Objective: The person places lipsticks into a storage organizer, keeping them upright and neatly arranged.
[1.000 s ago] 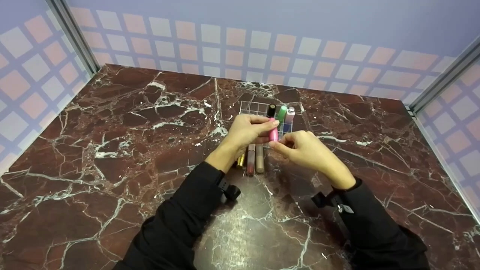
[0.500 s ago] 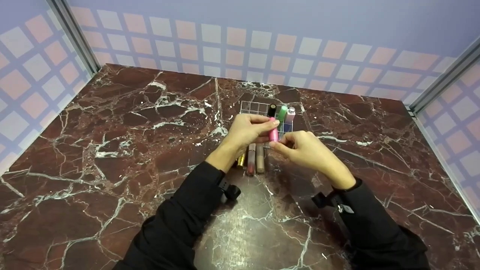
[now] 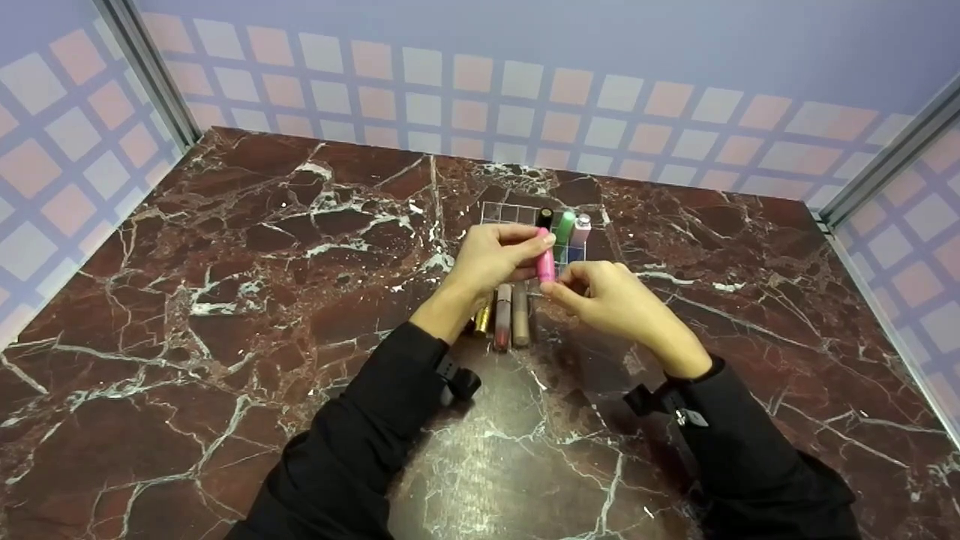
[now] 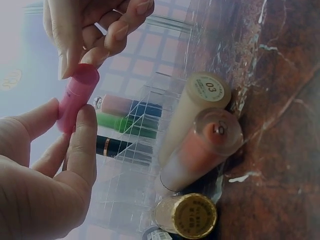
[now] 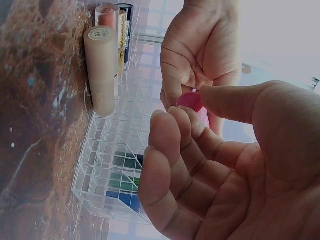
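Note:
My left hand pinches a pink lipstick tube between thumb and fingers, above the near side of a clear compartmented lipstick organizer. At the tube's lower end, my right hand pinches with thumb and forefinger; its other fingers are loosely curled in the right wrist view. The tube's round pink end shows at the right thumb in the left wrist view. Standing in the organizer are a black tube, a green tube and a pink-and-blue tube. My left hand hides part of the organizer.
In front of the organizer lie a gold-ended tube, a clear reddish lip gloss tube and a beige tube marked 03. A black tube lies beside the gold one. Patterned panels enclose the marble-look table.
My left hand has risen slightly, and the pink tube's upper end has shifted a little up and left. The right hand stays almost still at the lower end.

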A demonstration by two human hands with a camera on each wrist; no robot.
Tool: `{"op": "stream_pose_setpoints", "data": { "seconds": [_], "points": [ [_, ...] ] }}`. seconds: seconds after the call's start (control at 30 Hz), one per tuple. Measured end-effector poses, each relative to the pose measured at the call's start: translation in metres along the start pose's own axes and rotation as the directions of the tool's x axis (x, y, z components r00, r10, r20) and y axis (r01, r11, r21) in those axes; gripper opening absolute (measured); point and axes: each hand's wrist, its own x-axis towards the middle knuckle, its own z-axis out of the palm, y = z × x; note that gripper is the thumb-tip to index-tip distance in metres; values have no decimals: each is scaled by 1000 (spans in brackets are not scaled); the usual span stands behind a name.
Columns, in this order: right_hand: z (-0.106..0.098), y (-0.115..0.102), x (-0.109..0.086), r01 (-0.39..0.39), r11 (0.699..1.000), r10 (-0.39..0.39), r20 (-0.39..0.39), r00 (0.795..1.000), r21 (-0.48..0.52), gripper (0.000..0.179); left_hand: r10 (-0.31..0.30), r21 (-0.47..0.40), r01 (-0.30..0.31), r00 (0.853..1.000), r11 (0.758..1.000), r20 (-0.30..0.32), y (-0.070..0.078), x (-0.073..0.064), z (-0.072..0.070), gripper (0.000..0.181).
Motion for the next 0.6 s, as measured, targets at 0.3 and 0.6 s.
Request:
{"op": "stream_pose_setpoints", "data": {
  "seconds": [0.3,0.6],
  "points": [
    [1,1,1,-6,1000,5,12,1000,24,27,74,2,-74,997,997,-10,4,-2,1,29],
    [4,1,3,20,1000,-20,6,1000,11,31,202,133,-198,979,971,-23,5,-1,2,34]
  ]
}}
